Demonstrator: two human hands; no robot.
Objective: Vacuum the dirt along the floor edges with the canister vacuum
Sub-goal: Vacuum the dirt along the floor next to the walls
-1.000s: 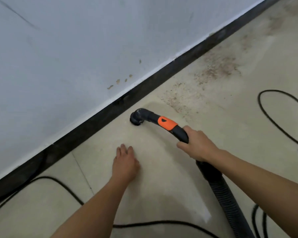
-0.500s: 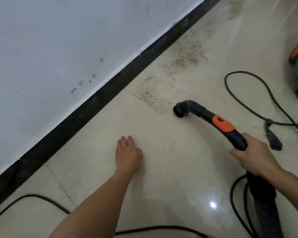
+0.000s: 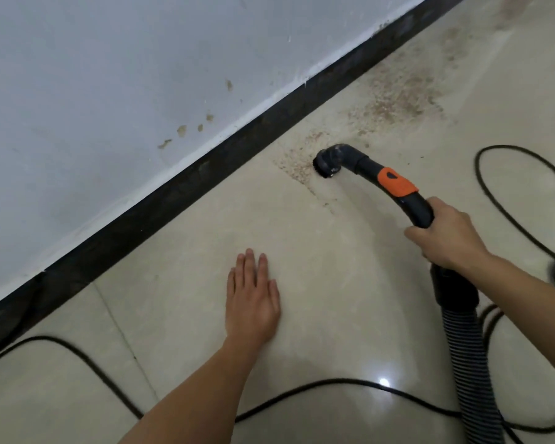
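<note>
A: So the setting is pale glossy floor tiles (image 3: 350, 283) meeting a white wall (image 3: 77, 75), with a black baseboard (image 3: 161, 200) between them?

B: Yes. The baseboard runs diagonally from lower left to upper right. A few brown stains (image 3: 181, 129) mark the wall just above it.

A: Where is the dirt?

B: A reddish-brown speckled band of dirt (image 3: 398, 97) lies on the floor beside the baseboard. It is thickest toward the upper right and thins out by the vacuum's nozzle.

A: And the nozzle itself?

B: The small round black nozzle (image 3: 326, 163) faces down on the tile at the near end of the dirt, a little off the baseboard. It sits on a curved black handle (image 3: 414, 203) with an orange slider (image 3: 396, 184).

A: The hands?

B: The right hand (image 3: 446, 241) is wrapped round the handle just behind the slider, fingers curled under it. The ribbed hose (image 3: 468, 363) drops from below it toward the bottom edge. The left hand (image 3: 252, 302) lies flat on the floor, palm down, fingers straight, grasping nothing, well apart from the nozzle.

A: Anything else?

B: A black power cord (image 3: 77, 350) snakes across the near floor and passes under the left forearm. A second loop of cord (image 3: 494, 193) lies at the right. A glare spot (image 3: 383, 382) shines beside the near cord.
</note>
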